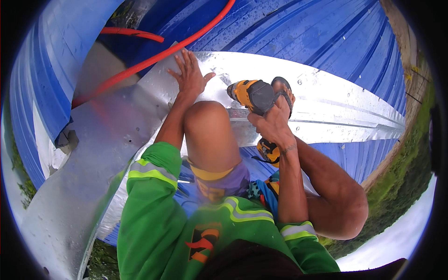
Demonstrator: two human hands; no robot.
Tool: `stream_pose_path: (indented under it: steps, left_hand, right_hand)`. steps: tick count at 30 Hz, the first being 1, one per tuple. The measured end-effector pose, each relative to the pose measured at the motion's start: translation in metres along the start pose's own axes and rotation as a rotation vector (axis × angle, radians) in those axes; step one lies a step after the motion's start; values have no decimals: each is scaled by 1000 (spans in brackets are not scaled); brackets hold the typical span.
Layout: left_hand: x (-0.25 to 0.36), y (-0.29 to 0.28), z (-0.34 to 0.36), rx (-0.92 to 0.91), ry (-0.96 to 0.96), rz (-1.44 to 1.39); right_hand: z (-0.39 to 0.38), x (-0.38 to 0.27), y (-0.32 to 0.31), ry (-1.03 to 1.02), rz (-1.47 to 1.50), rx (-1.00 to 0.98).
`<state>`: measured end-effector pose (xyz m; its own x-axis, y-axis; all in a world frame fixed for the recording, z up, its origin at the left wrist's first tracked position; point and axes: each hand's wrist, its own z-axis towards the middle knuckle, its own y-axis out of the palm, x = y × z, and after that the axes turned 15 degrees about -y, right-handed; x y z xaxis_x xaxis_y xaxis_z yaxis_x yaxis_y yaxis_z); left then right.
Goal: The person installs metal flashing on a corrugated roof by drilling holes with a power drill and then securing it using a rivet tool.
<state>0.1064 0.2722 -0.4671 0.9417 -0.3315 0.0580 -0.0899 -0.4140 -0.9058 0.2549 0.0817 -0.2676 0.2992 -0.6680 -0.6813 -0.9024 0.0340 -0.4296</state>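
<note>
A yellow and black cordless drill [254, 94] is gripped by its handle in my right hand [276, 122], its chuck pointing to the left. The battery end [269, 151] shows below my wrist. My left hand [189, 75] lies with fingers spread on a bare silvery metal sheet [154, 100], near its far edge and close to a red hose. Between my hands runs a long bright metal flashing strip [326, 100], which reaches away to the right. Whatever bit sits in the chuck is too small to make out.
Blue ribbed roofing [298, 30] spreads beyond and beneath the strip. The red hose [154, 60] crosses at the upper left, beside a raised blue panel [46, 79]. My sandalled foot [283, 88] rests on the strip. Beyond the roof's right edge lies green vegetation [401, 172].
</note>
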Motion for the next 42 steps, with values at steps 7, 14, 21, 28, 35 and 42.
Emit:
stream_pose_path:
  steps: [7, 14, 21, 28, 35, 42]
  left_hand:
    - [13, -14, -16, -243, -75, -12]
    - [17, 1, -12, -184, -140, -24]
    - [20, 3, -13, -185, -152, -27]
    - [18, 4, -13, -154, -144, -52]
    - [11, 5, -10, -163, -134, -57]
    - [5, -5, -5, -132, -237, -156]
  right_hand:
    - [3, 33, 10, -118, -124, 130]
    - [8, 38, 4, -36, 130, 162]
    - [8, 45, 9, 45, 75, 103]
    - [11, 51, 19, -95, 55, 171]
    - [10, 43, 18, -170, -208, 205]
    - [10, 38, 17, -171, -178, 161]
